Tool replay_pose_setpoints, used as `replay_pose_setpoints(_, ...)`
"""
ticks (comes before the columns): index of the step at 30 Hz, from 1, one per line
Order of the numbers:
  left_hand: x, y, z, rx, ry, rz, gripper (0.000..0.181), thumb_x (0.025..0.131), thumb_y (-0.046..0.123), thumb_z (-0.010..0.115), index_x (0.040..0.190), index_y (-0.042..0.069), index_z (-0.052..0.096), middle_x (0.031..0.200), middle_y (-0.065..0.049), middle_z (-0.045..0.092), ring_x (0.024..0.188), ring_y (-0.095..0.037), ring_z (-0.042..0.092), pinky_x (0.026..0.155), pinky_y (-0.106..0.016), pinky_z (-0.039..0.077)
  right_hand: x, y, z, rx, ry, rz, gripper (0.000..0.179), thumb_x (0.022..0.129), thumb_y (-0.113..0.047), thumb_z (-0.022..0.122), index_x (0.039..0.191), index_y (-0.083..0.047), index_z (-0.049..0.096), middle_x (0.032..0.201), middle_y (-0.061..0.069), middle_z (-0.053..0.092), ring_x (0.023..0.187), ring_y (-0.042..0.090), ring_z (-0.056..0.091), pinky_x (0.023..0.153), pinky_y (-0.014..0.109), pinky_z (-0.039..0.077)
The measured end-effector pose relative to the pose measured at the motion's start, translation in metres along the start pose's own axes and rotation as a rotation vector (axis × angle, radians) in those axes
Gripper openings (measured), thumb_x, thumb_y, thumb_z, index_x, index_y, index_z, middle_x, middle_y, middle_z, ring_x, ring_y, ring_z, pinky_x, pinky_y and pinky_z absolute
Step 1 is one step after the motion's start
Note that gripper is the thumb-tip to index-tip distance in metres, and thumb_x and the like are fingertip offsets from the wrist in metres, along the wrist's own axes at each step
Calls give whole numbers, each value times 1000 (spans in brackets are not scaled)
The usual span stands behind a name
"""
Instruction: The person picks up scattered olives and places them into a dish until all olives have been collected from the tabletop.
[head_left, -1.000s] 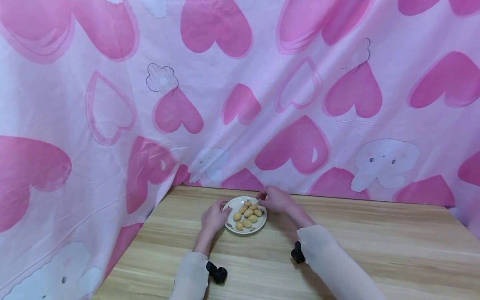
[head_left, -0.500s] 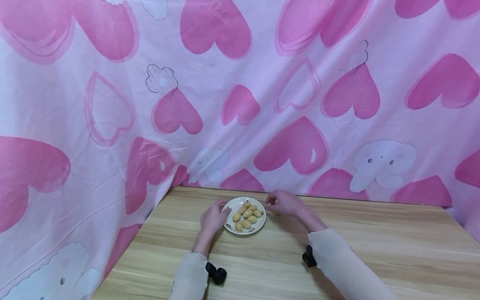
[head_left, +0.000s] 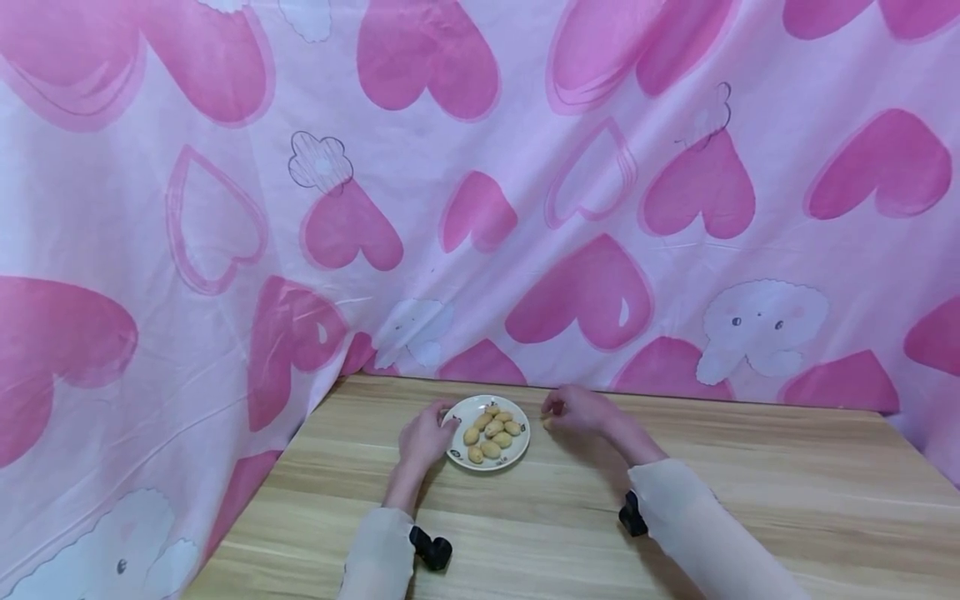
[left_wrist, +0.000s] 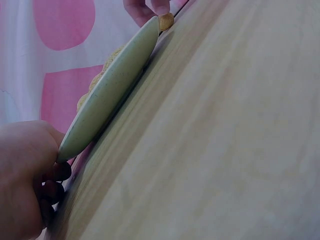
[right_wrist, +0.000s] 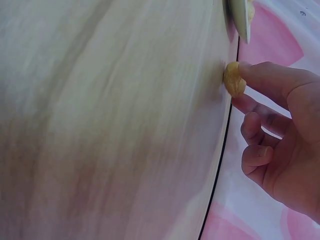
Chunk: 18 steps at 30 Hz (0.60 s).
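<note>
A white plate (head_left: 459, 457) with small dark prints on its rim lies on the table, bearing several small oval tan pieces (head_left: 491, 449) that look like nuts or tiny potatoes. My left hand (head_left: 426, 437) grips the plate's left rim, thumb on top; the left wrist view shows its curled fingers (left_wrist: 52, 190) under the edge. To the right of the plate, apart from it, my right hand (head_left: 585, 410) pinches one oval tan piece (right_wrist: 234, 79) between thumb and finger, at the table surface. The other right fingers are loosely curled.
The wooden table (head_left: 517, 533) reaches back to a hanging pink cloth (head_left: 480, 275) printed with hearts. Black wrist cameras sit at the left sleeve (head_left: 431, 548) and the right sleeve (head_left: 633, 513).
My right hand has moved right, from the plate's right rim to the table beside it, and a tan piece now shows at its fingertips. My left hand stays on the rim.
</note>
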<state>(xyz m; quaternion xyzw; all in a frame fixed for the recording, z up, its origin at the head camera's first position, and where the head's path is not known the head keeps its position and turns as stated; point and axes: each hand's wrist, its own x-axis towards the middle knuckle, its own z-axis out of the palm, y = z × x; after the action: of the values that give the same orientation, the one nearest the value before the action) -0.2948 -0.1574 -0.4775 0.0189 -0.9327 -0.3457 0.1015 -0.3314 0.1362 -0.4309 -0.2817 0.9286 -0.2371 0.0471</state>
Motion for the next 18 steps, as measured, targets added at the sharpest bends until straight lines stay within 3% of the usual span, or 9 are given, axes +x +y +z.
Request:
replay_pose_setpoints(8, 0, -1, 1, 8, 8, 17, 34, 92, 28, 65, 125, 19, 68, 83, 1, 64, 80, -19, 62, 77, -41, 46, 0, 10, 2, 48, -21, -4, 18, 85, -13, 76, 102, -10, 73, 95, 2, 71, 89, 16, 63, 84, 37, 53)
replay_pose_setpoints(18, 0, -2, 0, 6, 16, 15, 34, 91, 29, 66, 124, 19, 68, 90, -2, 69, 89, -25, 67, 81, -45, 48, -2, 6, 1, 69, 2, 32, 14, 86, -16, 76, 99, -14, 74, 92, -3, 69, 86, 11, 60, 82, 34, 52)
